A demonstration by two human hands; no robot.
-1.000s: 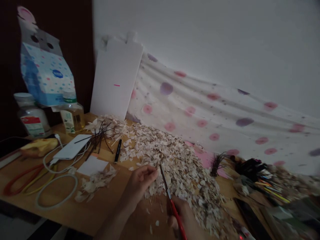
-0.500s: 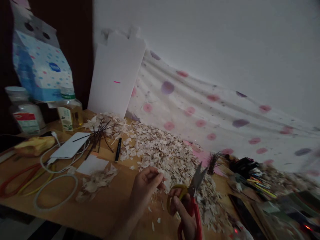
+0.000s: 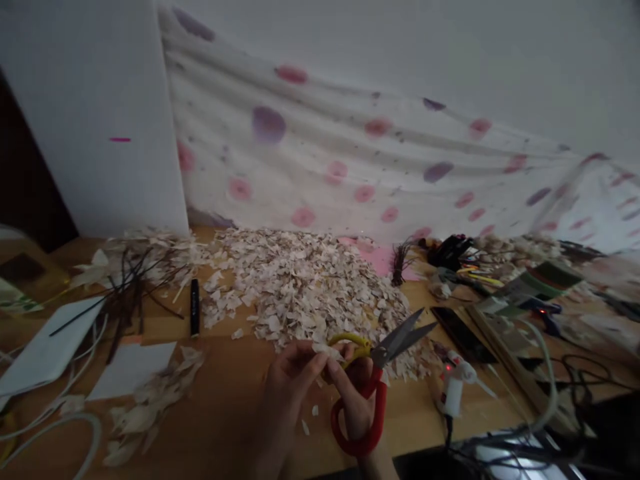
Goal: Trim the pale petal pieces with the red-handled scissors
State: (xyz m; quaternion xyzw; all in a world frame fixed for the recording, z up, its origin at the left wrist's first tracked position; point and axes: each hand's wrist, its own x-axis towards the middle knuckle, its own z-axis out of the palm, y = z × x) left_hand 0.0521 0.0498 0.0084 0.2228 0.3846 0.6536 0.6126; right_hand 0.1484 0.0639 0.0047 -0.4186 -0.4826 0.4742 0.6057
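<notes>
My left hand (image 3: 290, 380) pinches a small pale petal-like piece (image 3: 325, 349) between thumb and fingertips. Right beside it, my right hand (image 3: 356, 403) has its fingers through the scissors (image 3: 380, 363), which have one yellow and one red handle. The blades stand apart and point up to the right, away from the piece. My right thumb tip reaches the piece's edge. Behind both hands spreads a big heap of pale, dry petal-like pieces (image 3: 305, 287). A few small scraps (image 3: 306, 427) lie on the wooden table (image 3: 225, 400) below my fingers.
Left: a black marker (image 3: 195, 308), dark thin stems (image 3: 131, 287), a white paper sheet (image 3: 134, 368), a white slab-shaped device (image 3: 47, 347) with cables. Right: a dark phone (image 3: 463, 333), a white glue gun (image 3: 454, 387) with a red light, cords. A spotted cloth (image 3: 310, 153) hangs behind.
The view has swung right, bringing the glue gun into sight. My hands have come together, so my right thumb now meets the pale piece. The scissors remain in my right hand.
</notes>
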